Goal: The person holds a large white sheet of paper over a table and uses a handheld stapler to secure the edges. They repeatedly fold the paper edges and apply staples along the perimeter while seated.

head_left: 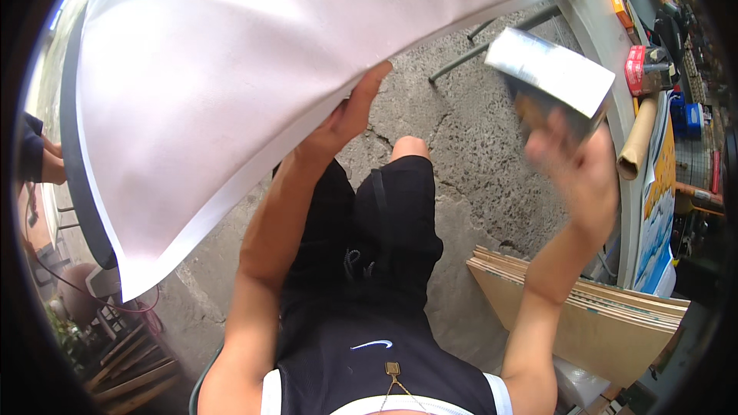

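A large white sheet [223, 100], slightly rippled, with a bright white border, fills the upper left. My left hand [350, 119] grips its near edge, with part of the hand hidden beneath the sheet. Off to the right, my right hand [573, 161] is raised and smeared by motion, its fingers closed around a boxy object [550, 69]. That object has a shiny silver face and a dark side; its exact kind cannot be made out. A gap separates it from the sheet.
Thin wooden boards [569, 311] lean in a stack at the lower right. A pale table [588, 15] along the right bears a cardboard tube [638, 134], a red roll [635, 69] and a colourful print [657, 207]. Wood scraps [134, 373] lie at lower left.
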{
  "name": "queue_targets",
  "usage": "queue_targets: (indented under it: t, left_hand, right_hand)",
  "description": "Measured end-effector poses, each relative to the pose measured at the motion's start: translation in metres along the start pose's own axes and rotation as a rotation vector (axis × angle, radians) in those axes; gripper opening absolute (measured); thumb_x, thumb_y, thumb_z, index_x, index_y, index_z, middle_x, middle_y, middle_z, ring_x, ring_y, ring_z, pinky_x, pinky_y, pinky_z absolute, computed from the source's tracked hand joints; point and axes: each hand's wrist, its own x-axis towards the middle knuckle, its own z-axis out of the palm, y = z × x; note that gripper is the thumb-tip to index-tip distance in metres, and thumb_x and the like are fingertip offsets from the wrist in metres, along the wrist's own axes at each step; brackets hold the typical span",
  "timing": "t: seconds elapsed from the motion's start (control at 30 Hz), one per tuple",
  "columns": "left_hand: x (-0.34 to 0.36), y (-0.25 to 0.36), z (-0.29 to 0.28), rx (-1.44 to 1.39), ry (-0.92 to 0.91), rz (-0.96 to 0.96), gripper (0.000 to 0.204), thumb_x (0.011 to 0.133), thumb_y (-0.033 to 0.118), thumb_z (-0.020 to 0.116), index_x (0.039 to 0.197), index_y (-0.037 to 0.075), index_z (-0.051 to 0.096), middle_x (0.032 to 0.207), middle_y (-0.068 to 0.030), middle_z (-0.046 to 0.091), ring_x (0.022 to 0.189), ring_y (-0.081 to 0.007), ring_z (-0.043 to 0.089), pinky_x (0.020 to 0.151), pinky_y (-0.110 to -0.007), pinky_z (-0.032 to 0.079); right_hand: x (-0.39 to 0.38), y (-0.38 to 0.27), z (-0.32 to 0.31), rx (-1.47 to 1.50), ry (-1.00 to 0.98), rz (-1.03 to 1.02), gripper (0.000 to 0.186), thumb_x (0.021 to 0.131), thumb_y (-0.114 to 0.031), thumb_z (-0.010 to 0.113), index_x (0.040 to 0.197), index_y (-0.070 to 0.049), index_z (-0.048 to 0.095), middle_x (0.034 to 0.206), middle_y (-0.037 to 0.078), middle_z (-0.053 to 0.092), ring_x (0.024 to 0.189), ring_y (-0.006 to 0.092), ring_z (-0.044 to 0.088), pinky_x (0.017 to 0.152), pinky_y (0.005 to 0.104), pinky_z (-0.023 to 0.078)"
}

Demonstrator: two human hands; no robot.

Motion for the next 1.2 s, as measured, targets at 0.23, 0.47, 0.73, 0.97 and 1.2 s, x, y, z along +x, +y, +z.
queue_targets:
  t: [0.23,0.47,0.73,0.97,1.2]
  left_hand:
    - [0.024,0.017,-0.011,-0.822,0.185,-0.36,0.003,0.074,-0.006,0.065,0.077,-0.006,0.065,0.064,-0.012,0.064,0.052,-0.0144,0.061,0.05,-0.024,0.052]
    - [0.026,0.02,-0.011,-0.844,0.26,-0.462,0.003,0.075,-0.005,0.065,0.072,-0.005,0.064,0.059,-0.0098,0.061,0.051,-0.0142,0.059,0.05,-0.025,0.051]
    - [0.023,0.01,-0.002,-0.852,0.309,-0.257,0.009,0.074,-0.006,0.066,0.082,-0.002,0.067,0.066,-0.0065,0.064,0.052,-0.0083,0.058,0.046,-0.018,0.047]
    - [0.029,0.016,-0.011,-0.842,0.213,-0.315,0.002,0.075,-0.005,0.065,0.077,-0.006,0.064,0.062,-0.0106,0.063,0.052,-0.0139,0.06,0.05,-0.024,0.051]
    - [0.021,0.009,-0.006,-0.843,0.263,-0.322,0.01,0.074,-0.003,0.068,0.083,-0.001,0.067,0.064,-0.0048,0.063,0.053,-0.0075,0.057,0.046,-0.018,0.044]
  right_hand:
    - [-0.129,0.091,0.09,0.034,-0.547,0.423,0.033,0.075,-0.028,0.065,0.087,0.001,0.054,0.066,0.014,0.052,0.058,0.0233,0.051,0.056,0.035,0.04]
    - [-0.155,0.12,0.096,0.104,-0.92,0.491,0.031,0.081,-0.028,0.058,0.089,0.002,0.055,0.067,0.018,0.056,0.061,0.0327,0.053,0.058,0.0394,0.041]
    - [-0.128,0.118,0.104,-0.024,-1.171,0.597,0.033,0.081,-0.03,0.055,0.091,0.001,0.058,0.067,0.018,0.058,0.068,0.0322,0.058,0.064,0.0407,0.044]
    - [-0.157,0.133,0.119,0.163,-0.786,0.425,0.044,0.069,-0.036,0.069,0.088,0.001,0.055,0.068,0.016,0.056,0.064,0.0271,0.055,0.06,0.0365,0.042]
    - [-0.076,0.044,0.117,0.355,-0.106,0.088,0.035,0.067,-0.017,0.074,0.091,-0.001,0.055,0.074,0.009,0.058,0.069,0.0229,0.058,0.061,0.0323,0.045]
